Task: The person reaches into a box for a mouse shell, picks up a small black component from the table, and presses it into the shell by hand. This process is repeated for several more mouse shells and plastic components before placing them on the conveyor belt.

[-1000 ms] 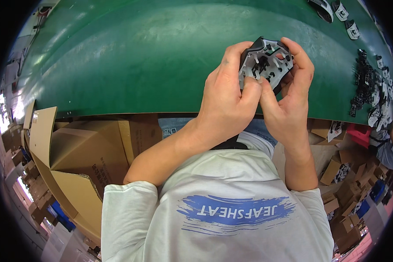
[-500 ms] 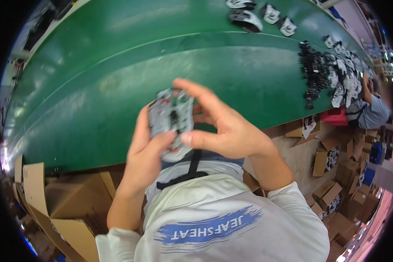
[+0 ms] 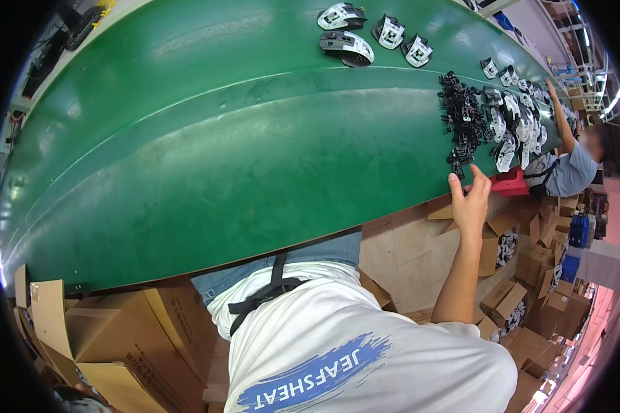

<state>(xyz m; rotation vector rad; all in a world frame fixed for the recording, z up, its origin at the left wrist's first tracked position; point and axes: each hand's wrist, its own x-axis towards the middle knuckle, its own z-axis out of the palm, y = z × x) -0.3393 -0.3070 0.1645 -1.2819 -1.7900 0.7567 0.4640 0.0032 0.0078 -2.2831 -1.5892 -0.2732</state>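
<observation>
My right hand (image 3: 470,203) reaches out at the table's front edge. Its thumb and fingers are apart, with nothing visible between them. Just beyond the fingertips lies a heap of small black plastic parts (image 3: 463,113). White-and-black mouse shells (image 3: 508,127) are piled right beside that heap. At the lower left rim, a small patch of what seems to be my left hand (image 3: 88,391) shows by the open cardboard box (image 3: 127,330). Its fingers are hidden, and a dark greyish thing beside it is too unclear to name.
The long green table (image 3: 255,158) spans the view. Several mouse shells (image 3: 346,47) stand near its far side. A co-worker in a blue-grey shirt (image 3: 573,172) is at the right, one arm over the table. A red bin (image 3: 510,182) and opened cardboard boxes (image 3: 508,303) are below the table edge.
Both hands have left the grey mouse part they held together over the table. My right hand has moved right to the black parts; the left has dropped to the lower left. The view has shifted.
</observation>
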